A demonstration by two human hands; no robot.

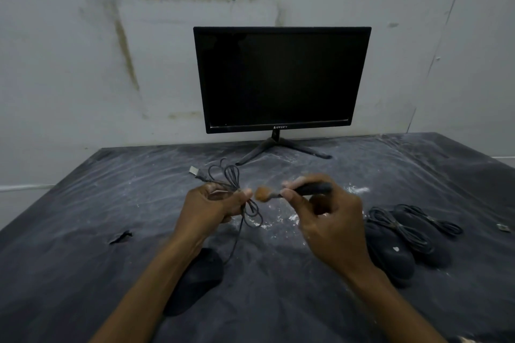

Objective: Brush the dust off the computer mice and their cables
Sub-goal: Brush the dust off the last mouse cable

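Before the monitor [282, 78], left hand [214, 209] pinches the bundled mouse cable [232, 175]; its mouse [195, 281] lies below. Right hand [326, 220] grips the brush [292, 191], bristles beside the bundle. Risk: a loose pinch could let brushing tug the coils free.

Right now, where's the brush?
Head view, centre: the right hand holds the brush, bristles beside the cable bunched in the left hand.

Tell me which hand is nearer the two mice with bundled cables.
Right. The right hand, holding the brush, is just left of the two mice. The left hand, gripping a cable, is farther left.
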